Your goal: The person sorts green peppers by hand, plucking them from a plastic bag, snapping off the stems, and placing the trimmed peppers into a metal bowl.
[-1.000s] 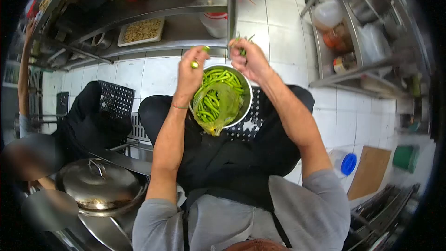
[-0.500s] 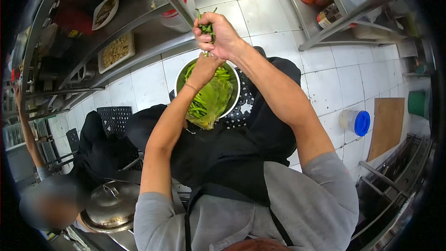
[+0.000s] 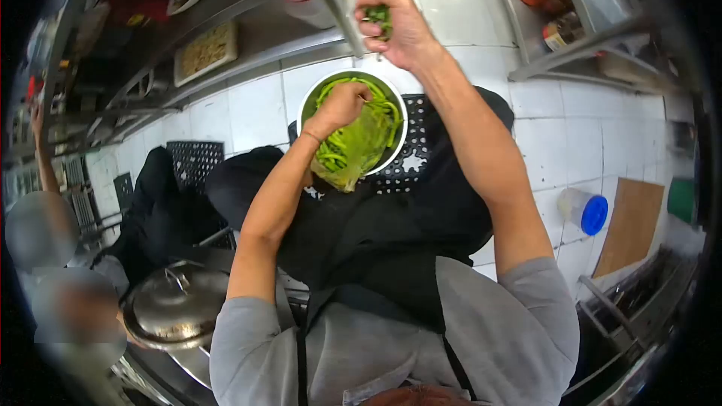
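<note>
A round metal bowl (image 3: pixel 401 135) stands in front of my lap, holding long green beans (image 3: pixel 335 152) and a clear plastic bag (image 3: pixel 365 143) with a green tint. My left hand (image 3: pixel 344 104) reaches over the bowl with its fingers closed, low by the beans; what it pinches, if anything, is too small to tell. Up and to the right of the bowl, apart from it, my right hand (image 3: pixel 398 26) is wrapped round a bunch of short green bean pieces (image 3: pixel 378 21).
Metal shelving with a tray of pale food (image 3: pixel 204 53) is at the left. A co-worker sits at the lower left near a lidded pot (image 3: pixel 179 304). On the right are a blue-lidded tub (image 3: pixel 593 215), cardboard (image 3: pixel 630 227) and a jar shelf (image 3: pixel 526 37).
My hands have come apart: the right moved up and right with the bean pieces, the left lowered to the bowl. The view has shifted slightly.
</note>
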`<state>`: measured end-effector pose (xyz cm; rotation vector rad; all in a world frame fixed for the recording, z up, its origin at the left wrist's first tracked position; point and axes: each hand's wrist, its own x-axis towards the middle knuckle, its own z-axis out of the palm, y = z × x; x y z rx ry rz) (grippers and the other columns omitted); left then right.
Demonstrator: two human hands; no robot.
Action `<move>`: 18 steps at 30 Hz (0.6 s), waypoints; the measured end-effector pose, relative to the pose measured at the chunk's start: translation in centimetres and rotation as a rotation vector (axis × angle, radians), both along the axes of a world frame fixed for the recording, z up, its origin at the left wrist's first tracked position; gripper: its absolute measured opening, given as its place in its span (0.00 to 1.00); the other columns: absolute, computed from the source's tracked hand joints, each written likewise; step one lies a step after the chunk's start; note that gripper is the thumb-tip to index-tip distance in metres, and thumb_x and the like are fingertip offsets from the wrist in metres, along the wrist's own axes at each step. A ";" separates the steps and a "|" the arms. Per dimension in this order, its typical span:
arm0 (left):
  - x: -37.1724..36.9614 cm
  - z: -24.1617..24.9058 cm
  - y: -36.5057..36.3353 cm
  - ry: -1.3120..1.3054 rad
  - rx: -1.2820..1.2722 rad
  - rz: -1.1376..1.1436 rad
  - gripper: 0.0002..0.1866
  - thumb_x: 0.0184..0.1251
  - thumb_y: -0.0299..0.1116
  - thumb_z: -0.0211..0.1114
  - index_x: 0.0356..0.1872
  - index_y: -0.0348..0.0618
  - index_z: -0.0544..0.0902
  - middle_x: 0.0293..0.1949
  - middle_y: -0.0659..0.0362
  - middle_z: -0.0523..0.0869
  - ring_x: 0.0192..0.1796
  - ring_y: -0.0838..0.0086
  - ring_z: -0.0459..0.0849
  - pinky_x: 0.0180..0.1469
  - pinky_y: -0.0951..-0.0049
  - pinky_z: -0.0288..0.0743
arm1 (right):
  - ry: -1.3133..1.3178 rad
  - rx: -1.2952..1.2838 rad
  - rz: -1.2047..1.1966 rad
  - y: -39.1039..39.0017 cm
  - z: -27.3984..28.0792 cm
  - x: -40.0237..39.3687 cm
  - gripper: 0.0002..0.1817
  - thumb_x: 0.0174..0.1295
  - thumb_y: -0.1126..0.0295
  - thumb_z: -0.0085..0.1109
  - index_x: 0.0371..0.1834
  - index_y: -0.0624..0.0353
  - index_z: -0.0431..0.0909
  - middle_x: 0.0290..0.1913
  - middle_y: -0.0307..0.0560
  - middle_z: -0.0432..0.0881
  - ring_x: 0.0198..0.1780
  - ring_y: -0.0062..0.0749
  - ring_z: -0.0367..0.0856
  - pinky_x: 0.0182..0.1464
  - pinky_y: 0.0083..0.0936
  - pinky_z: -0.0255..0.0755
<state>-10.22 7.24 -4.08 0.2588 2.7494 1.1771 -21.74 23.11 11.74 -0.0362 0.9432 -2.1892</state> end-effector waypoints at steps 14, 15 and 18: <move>14.1 -16.3 -1.8 -0.196 -0.769 0.096 0.11 0.64 0.29 0.58 0.45 0.47 0.84 0.46 0.54 0.82 0.52 0.55 0.80 0.53 0.53 0.74 | 0.074 0.167 0.092 -2.5 -0.9 2.4 0.19 0.65 0.54 0.64 0.25 0.50 0.66 0.25 0.37 0.72 0.17 0.14 0.58 0.14 0.14 0.49; 14.3 -16.0 -1.3 -0.177 -0.852 0.118 0.12 0.65 0.30 0.57 0.46 0.49 0.84 0.47 0.57 0.81 0.53 0.57 0.78 0.53 0.53 0.72 | 0.067 0.161 0.097 -2.5 -1.0 2.5 0.19 0.66 0.54 0.64 0.25 0.50 0.66 0.25 0.37 0.72 0.17 0.14 0.58 0.13 0.14 0.49; 13.4 -14.5 -2.0 -0.118 -0.909 -0.033 0.11 0.66 0.33 0.57 0.44 0.51 0.85 0.45 0.59 0.81 0.51 0.61 0.78 0.53 0.57 0.71 | 0.022 0.129 0.080 -2.6 -1.1 2.3 0.19 0.65 0.56 0.64 0.24 0.53 0.67 0.25 0.41 0.73 0.16 0.16 0.59 0.12 0.16 0.49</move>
